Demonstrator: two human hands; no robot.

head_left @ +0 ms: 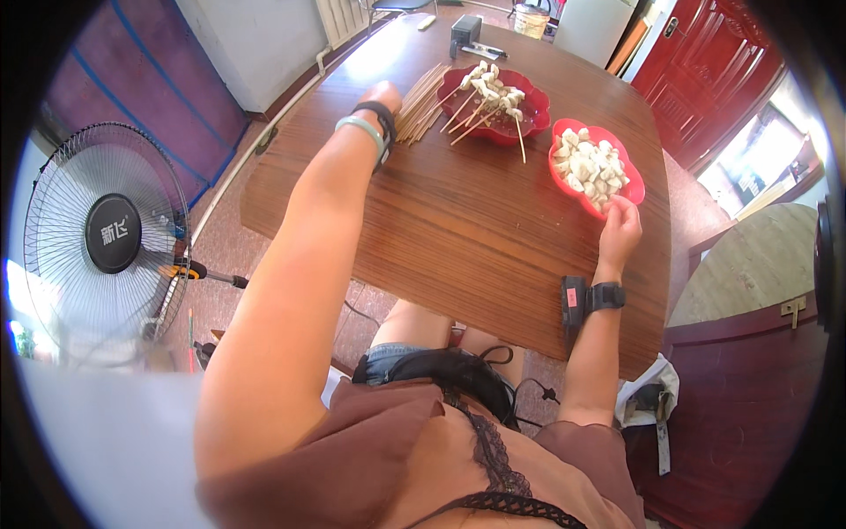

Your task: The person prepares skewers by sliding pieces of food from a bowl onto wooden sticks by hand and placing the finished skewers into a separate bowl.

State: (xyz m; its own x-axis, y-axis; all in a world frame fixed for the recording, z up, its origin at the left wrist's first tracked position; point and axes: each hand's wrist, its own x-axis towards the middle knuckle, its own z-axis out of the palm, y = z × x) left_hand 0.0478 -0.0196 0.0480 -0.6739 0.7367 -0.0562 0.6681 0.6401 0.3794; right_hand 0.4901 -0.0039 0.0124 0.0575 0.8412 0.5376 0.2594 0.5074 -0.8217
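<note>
My left hand (pixel 382 95) is at the left edge of a bundle of thin wooden skewers (pixel 424 104) laid out on the table. Its fingers look curled, and what is in them, if anything, is hidden. At the near rim of a red scalloped bowl (pixel 638 183), my right hand (pixel 622 220) has its fingers bent together, touching the heap of white mushroom-like pieces (pixel 589 166). Whatever those fingertips pinch is too small to make out. Between the hands, another red scalloped bowl (pixel 538 99) holds several skewers threaded with white pieces (pixel 493 93), their bare ends sticking out toward me.
Both bowls stand on a brown wooden table (pixel 467 203). Toward its far end are a dark grey box (pixel 466 32) and a knife (pixel 486 50). A black fan (pixel 113 234) stands at the left. On the right is a dark red panel (pixel 749 388) with a white bag (pixel 648 392) beside it.
</note>
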